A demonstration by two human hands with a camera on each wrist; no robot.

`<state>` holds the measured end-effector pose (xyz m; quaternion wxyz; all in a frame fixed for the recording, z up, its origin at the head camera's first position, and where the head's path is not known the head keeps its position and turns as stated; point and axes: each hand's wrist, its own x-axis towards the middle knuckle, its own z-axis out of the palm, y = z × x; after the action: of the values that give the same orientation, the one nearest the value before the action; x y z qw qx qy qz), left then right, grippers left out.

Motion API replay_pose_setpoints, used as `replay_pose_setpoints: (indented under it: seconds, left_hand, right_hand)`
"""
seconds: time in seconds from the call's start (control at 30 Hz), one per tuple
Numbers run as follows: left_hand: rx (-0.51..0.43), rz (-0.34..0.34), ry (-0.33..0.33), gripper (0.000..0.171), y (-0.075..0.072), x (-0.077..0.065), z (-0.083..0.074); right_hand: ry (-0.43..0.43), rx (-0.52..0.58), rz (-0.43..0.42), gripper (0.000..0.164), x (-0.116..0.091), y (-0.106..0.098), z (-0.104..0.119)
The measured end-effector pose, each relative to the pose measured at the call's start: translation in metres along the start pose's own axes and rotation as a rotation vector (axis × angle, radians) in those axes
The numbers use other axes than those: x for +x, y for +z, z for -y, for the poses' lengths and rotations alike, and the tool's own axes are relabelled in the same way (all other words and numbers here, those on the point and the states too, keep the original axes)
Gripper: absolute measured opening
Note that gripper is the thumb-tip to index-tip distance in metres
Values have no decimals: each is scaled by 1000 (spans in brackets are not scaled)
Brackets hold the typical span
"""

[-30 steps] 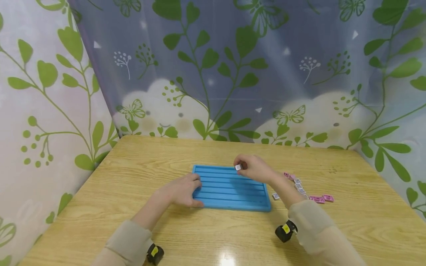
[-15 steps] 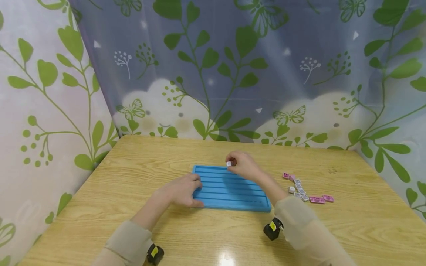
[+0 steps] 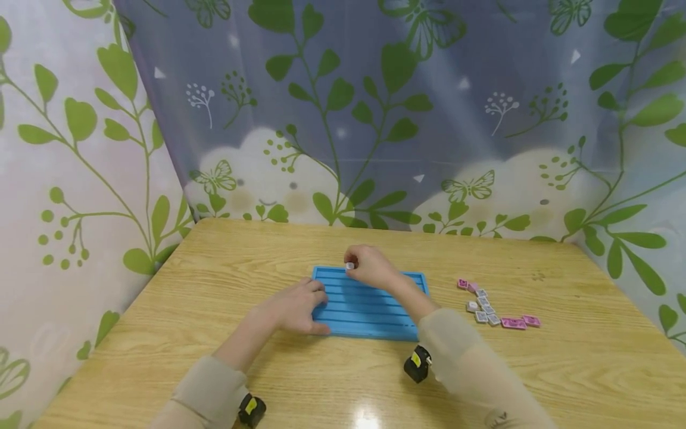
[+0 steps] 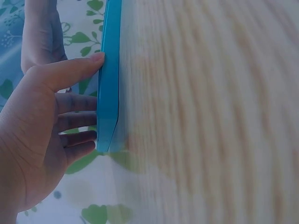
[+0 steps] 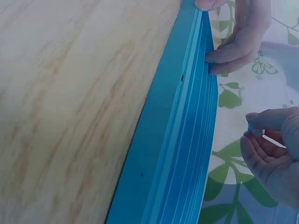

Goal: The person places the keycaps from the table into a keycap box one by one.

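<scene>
A blue tray (image 3: pixel 354 311) with long parallel ridges lies on the wooden table. My left hand (image 3: pixel 300 307) rests at its left end, fingers over the rim and thumb along the front edge. In the left wrist view, the thumb and fingers reach straight to the tray's side (image 4: pixel 110 88). Over the tray's far edge, left of its middle, my right hand (image 3: pixel 371 267) pinches a small white keycap (image 3: pixel 350 266) between thumb and fingertips. The right wrist view shows this keycap (image 5: pixel 254 131) mostly covered by the fingers.
Right of the tray lies a loose group of white keycaps (image 3: pixel 485 302), with pink keycaps (image 3: pixel 513 323) at its near end and others (image 3: pixel 462 284) at its far end. A printed leaf-and-cloud curtain (image 3: pixel 343 119) hangs behind the table (image 3: pixel 241 250).
My right hand has moved left along the tray's far edge with the keycap, uncovering more of the keycaps on the right. The left hand has stayed in place.
</scene>
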<state>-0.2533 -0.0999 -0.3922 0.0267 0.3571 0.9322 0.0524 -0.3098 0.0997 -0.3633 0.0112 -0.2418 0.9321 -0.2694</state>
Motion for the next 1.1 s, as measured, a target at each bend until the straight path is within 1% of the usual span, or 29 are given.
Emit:
replay_pose_setpoints:
  seconds: [0.13,0.33,0.53,0.67,0.83,1.1]
  left_hand:
    - [-2,1,-2,59,-1,0,1]
    - [11,-3,4,58,-1,-1,2]
    - [13,-10,17,59,-2,0,1]
    - [16,-12,19,58,-2,0,1]
    - [18,-8,19,58,0,0,1]
    - [11,-14,20,58,1,0,2]
  right_hand:
    - [-5,-14,7,11,4,3,5]
    - [-14,-35,46,9,11,8,5]
    - [-82,-59,71,14,15,14,3]
    - [-101,-42,82,19,18,17,2]
    - [-95,-38,93,24,21,22,0]
    - [-50,-72,110,20,24,22,3]
